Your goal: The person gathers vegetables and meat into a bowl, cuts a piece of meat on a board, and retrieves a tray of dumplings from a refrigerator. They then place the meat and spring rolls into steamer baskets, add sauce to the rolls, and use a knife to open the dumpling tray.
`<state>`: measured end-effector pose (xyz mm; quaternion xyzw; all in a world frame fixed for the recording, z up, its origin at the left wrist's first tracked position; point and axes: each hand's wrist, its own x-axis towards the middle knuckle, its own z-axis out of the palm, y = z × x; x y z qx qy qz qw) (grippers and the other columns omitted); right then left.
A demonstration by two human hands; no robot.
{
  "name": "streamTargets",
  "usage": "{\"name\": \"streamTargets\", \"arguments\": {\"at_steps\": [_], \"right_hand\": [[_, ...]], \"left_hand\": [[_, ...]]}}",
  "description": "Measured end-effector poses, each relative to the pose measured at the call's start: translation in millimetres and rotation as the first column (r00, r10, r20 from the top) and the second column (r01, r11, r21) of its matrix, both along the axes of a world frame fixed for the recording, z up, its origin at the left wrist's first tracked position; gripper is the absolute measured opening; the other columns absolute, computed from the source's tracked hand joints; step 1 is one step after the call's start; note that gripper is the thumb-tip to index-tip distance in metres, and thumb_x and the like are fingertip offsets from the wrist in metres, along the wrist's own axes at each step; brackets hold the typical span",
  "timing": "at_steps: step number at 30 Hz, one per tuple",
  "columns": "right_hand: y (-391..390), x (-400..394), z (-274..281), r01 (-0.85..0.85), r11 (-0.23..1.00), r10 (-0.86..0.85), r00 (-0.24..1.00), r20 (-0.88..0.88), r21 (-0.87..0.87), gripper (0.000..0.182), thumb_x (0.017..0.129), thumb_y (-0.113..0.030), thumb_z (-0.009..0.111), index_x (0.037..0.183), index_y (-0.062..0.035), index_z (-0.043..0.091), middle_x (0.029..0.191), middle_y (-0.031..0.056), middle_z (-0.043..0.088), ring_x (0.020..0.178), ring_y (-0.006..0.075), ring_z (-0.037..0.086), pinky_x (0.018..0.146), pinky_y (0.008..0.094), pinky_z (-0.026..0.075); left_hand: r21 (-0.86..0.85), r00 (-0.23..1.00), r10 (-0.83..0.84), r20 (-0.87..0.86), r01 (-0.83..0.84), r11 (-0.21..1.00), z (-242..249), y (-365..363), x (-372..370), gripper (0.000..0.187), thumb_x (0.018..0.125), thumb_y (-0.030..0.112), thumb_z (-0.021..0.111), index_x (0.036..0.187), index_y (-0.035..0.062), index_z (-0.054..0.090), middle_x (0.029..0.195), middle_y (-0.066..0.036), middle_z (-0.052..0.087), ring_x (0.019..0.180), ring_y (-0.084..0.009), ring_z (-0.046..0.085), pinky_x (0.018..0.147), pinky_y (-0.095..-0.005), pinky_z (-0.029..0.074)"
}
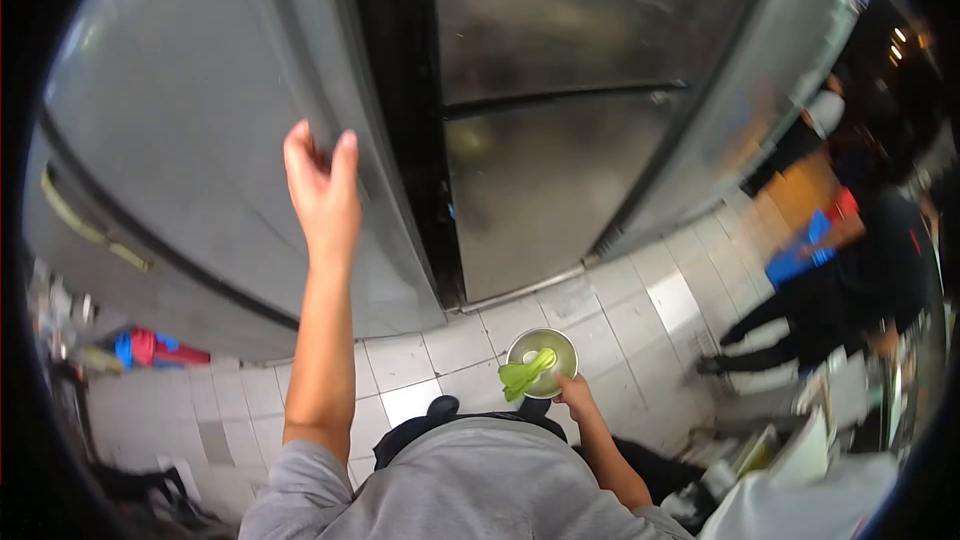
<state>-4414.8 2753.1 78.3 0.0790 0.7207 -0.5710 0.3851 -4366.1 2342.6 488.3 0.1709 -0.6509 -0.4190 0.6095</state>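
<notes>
**Greens leaning over the rim, one hand holding the bowl**

The right hand is gripping the metal bowl at its near right rim, low in front of the body and above the tiled floor. Inside, a green leafy vegetable is resting, its leafy end hanging over the near left edge. That overhang is the weak point: with only one hand holding the rim, a small tilt to the left could be sending the greens onto the tiles.

The left hand is reaching far forward, empty as far as I can see, its thumb and fingers standing apart in front of the grey door; whether it is touching, I cannot tell. With the arm stretching that far, a lean or sudden tug could be upsetting the bowl — and a swinging door could be knocking it.

Off to the right, a person in dark clothes is standing near a blue object; stepping closer, they could be jostling the bowl arm.
</notes>
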Motion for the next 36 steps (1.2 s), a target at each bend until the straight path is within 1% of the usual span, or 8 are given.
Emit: {"name": "streamTargets", "arguments": {"at_steps": [6, 13, 18, 23, 26, 28, 33, 36], "right_hand": [[-63.0, -150.9, 33.6, -0.444, 0.896, 0.445, 0.894, -0.052, 0.024, 0.037, 0.095, -0.029, 0.057, 0.114, 0.003, 0.059, 0.094, 0.0121, 0.067, 0.072, 0.0202, 0.064, 0.057, 0.0313, 0.052], [-187.9, -176.0, 64.1, -0.762, 0.646, 0.759, 0.634, -0.146, 0.05, 0.044, 0.092, -0.036, 0.064, 0.109, 0.0045, 0.061, 0.091, 0.0126, 0.067, 0.072, 0.0182, 0.062, 0.057, 0.0315, 0.051], [-276.1, -105.5, 119.0, -0.913, 0.386, 0.919, 0.368, -0.144, 0.129, 0.044, 0.092, -0.037, 0.063, 0.11, 0.0039, 0.062, 0.091, 0.0102, 0.067, 0.075, 0.0168, 0.062, 0.061, 0.0303, 0.051], [-351.3, -38.7, 110.0, -0.995, 0.09, 0.973, 0.099, -0.21, -0.053, 0.046, 0.095, -0.037, 0.06, 0.118, 0.0019, 0.062, 0.095, 0.0079, 0.068, 0.084, 0.0137, 0.063, 0.066, 0.0296, 0.052], [-388.7, 10.1, 130.3, -0.999, 0.005, 0.969, 0.014, -0.248, -0.04, 0.053, 0.094, -0.044, 0.058, 0.114, 0.0049, 0.061, 0.09, 0.009, 0.066, 0.069, 0.015, 0.06, 0.058, 0.0295, 0.05], [-409.6, 36.5, 132.7, -0.987, -0.148, 0.964, -0.158, -0.213, 0.062, 0.052, 0.095, -0.045, 0.057, 0.112, 0.0034, 0.063, 0.085, 0.0084, 0.065, 0.068, 0.0147, 0.06, 0.058, 0.0285, 0.05], [-442.6, 82.3, 202.9, -0.927, -0.325, 0.89, -0.367, -0.27, 0.189, 0.071, 0.094, -0.06, 0.05, 0.117, 0.0063, 0.061, 0.098, 0.0134, 0.068, 0.073, 0.0196, 0.063, 0.071, 0.0367, 0.053], [-485.6, 60.3, 227.8, -0.992, -0.051, 0.879, -0.099, -0.467, 0.115, 0.059, 0.097, -0.05, 0.054, 0.127, 0.0005, 0.057, 0.116, 0.014, 0.064, 0.089, 0.0181, 0.062, 0.082, 0.0355, 0.051]], "left_hand": [[0.029, 0.965, 0.237, -0.111, -0.235, 0.972, -81.1, 84.2, 146.8, 0.038, 0.098, 0.009, 0.053, 0.133, -0.0014, 0.041, 0.119, -0.007, 0.05, 0.11, -0.0141, 0.048, 0.1, -0.0302, 0.037], [0.262, 0.712, 0.473, 0.519, -0.659, 0.705, -296.5, 207.9, 296.2, 0.108, 0.079, 0.025, 0.08, 0.155, 0.0032, 0.007, 0.159, -0.02, 0.017, 0.146, -0.0345, 0.023, 0.103, -0.0473, 0.042], [0.294, 0.526, 0.618, 0.584, -0.847, 0.443, -262.0, 209.0, 348.0, 0.11, 0.074, 0.021, 0.083, 0.155, 0.0055, 0.01, 0.157, -0.02, 0.022, 0.138, -0.0378, 0.037, 0.088, -0.043, 0.053], [0.297, 0.268, -0.137, 0.954, -0.774, 0.559, -249.7, 194.1, 422.7, 0.092, 0.078, 0.041, 0.079, 0.146, -0.0008, 0.034, 0.122, -0.022, 0.063, 0.107, -0.0313, 0.065, 0.081, -0.0365, 0.054], [0.78, 0.574, -0.537, 0.618, -0.537, 0.322, -268.2, 160.1, 394.6, 0.085, 0.086, 0.043, 0.072, 0.148, 0.0003, 0.033, 0.127, -0.021, 0.061, 0.104, -0.0264, 0.066, 0.081, -0.036, 0.055], [0.919, 0.971, -0.166, 0.17, -0.096, 0.381, -256.1, 139.0, 340.7, 0.074, 0.092, 0.037, 0.067, 0.149, 0.0037, 0.033, 0.129, -0.017, 0.059, 0.099, -0.0241, 0.066, 0.078, -0.0343, 0.057], [0.973, 0.984, -0.147, 0.099, -0.064, 0.222, -233.1, 51.2, 291.6, 0.049, 0.09, 0.018, 0.061, 0.131, -0.0026, 0.046, 0.108, -0.015, 0.061, 0.083, -0.0148, 0.065, 0.054, -0.0241, 0.054], [0.977, 0.988, 0.119, -0.1, 0.075, 0.198, -277.6, 5.5, 292.4, 0.039, 0.084, 0.009, 0.054, 0.118, -0.0084, 0.05, 0.088, -0.017, 0.063, 0.067, -0.0175, 0.065, 0.048, -0.0269, 0.052]]}}
